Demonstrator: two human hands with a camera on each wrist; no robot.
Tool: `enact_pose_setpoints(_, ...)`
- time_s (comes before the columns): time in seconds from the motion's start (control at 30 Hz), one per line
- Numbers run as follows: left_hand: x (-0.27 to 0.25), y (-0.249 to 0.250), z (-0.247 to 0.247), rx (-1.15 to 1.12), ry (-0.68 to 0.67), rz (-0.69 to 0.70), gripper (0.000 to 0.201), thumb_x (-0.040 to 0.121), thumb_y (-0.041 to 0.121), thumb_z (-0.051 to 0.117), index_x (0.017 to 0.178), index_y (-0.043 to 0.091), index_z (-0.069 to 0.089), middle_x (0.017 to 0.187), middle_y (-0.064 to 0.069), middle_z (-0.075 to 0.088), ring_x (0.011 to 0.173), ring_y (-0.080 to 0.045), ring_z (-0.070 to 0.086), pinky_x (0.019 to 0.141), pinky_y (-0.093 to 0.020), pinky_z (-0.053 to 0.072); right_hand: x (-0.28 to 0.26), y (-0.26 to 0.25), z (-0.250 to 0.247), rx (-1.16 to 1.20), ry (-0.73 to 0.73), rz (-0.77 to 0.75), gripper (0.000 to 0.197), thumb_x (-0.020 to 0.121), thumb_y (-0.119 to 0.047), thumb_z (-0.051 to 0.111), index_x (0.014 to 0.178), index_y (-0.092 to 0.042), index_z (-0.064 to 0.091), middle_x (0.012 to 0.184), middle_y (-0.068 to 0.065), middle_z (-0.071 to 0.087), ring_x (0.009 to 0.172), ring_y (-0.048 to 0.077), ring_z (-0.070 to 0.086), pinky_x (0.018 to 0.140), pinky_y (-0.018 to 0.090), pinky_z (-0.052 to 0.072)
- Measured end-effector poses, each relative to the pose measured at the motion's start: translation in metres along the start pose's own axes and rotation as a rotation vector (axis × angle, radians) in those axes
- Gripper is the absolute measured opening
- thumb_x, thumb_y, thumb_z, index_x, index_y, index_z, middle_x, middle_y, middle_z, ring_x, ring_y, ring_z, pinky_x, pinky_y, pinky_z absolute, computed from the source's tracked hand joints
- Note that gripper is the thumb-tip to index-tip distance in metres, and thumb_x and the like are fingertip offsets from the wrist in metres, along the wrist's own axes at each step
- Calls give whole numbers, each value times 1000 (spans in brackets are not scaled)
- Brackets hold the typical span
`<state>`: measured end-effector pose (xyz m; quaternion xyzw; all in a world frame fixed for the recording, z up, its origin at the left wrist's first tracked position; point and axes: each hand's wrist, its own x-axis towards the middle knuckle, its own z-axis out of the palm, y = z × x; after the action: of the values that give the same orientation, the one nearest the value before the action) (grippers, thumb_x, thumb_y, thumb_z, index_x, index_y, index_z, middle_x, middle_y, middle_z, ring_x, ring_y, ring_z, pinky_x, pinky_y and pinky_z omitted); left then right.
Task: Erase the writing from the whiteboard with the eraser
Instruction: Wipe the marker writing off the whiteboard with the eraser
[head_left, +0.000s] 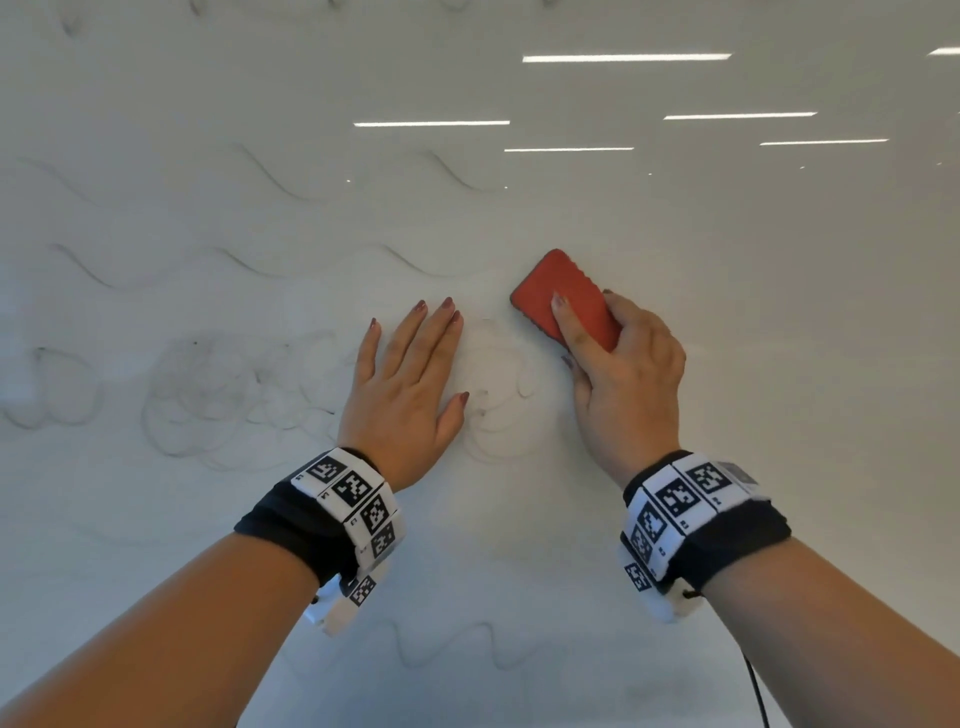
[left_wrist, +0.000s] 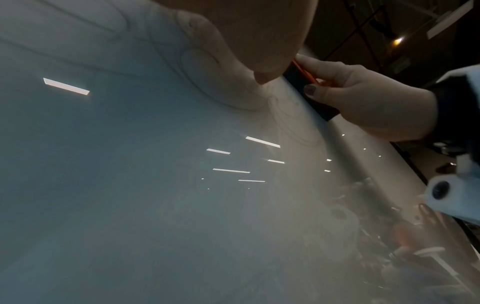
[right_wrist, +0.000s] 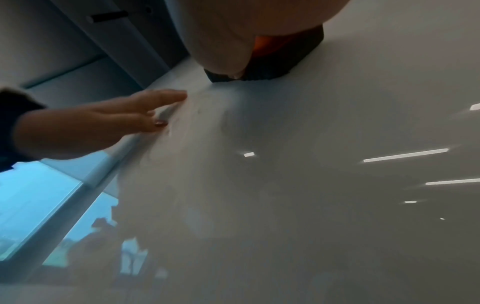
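A glossy white whiteboard fills the view, streaked with faint grey wavy lines and smudged scribbles. The left hand lies flat on it, fingers straight and lightly spread. Just beside it, the right hand grips a red rectangular eraser with dark felt, pressed against the board.

I am looking at what seems to be an office or meeting room. A large glossy whiteboard is filling my head view, and it is mirroring rows of long ceiling strip lights. In the right wrist view a big window is glowing blue beside the board's edge. In the left wrist view a dark open ceiling with beams and a lamp is showing.
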<state>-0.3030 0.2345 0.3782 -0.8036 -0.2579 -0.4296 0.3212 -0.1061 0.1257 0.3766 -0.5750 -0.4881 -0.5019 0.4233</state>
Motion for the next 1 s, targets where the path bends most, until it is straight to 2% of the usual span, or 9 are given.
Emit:
enact_pose_setpoints(0.2,-1,4,-2,2,-4,-26,66,92,41,38,148,11,23,157,-2,17,144,-20,14,116,-48,11,-52,-4,8,-7,-81,-173,64,81,-13,69,138,-35,49,132,13,44,114,35,44,91,46,31)
enact_pose_setpoints(0.33,-1,6,-4,6,-25,-37,66,92,41,37,149,12,20,157,0,14,145,-19,11,116,-48,11,-86,4,10,-9,-147,-269,61,81,-13,58,136,-38,50,133,11,47,114,35,48,92,46,33)
enact_pose_setpoints(0.4,-1,6,-4,6,-35,-43,67,92,41,36,149,13,19,158,0,13,145,-19,10,117,-48,10,-93,10,8,-4,-161,-304,60,82,-14,58,135,-39,50,132,10,49,114,34,48,93,45,33)
enact_pose_setpoints(0.47,0,6,-5,5,-41,-48,67,92,41,36,150,13,19,158,0,13,145,-19,10,117,-48,11,-87,13,5,2,-160,-296,62,80,-15,63,136,-39,48,132,9,48,113,34,48,92,45,33)
enact_pose_setpoints(0.57,0,5,-5,17,-38,-47,67,92,42,37,149,13,20,157,0,15,145,-20,11,116,-48,11,-52,9,0,28,-103,-159,62,81,-17,68,136,-37,47,130,11,46,111,35,46,90,45,32)
enact_pose_setpoints(0.73,-2,-2,-10,19,-23,-58,67,91,45,37,149,17,19,157,-1,16,145,-21,9,117,-47,9,28,0,-6,55,-28,-1,53,90,-22,60,140,-33,45,132,16,47,113,37,44,93,48,33)
enact_pose_setpoints(0.87,-5,-22,-13,22,-24,-76,67,91,46,35,149,17,19,157,-1,15,145,-21,10,117,-46,8,54,-26,2,26,-31,4,55,91,-23,57,143,-32,40,134,15,44,116,36,42,93,49,33)
enact_pose_setpoints(1.0,-9,-33,-13,17,-20,-74,67,91,46,34,150,18,19,157,-1,15,145,-21,11,116,-48,11,27,-46,11,15,-61,-83,55,91,-25,57,143,-34,40,134,13,44,114,32,41,90,45,31)
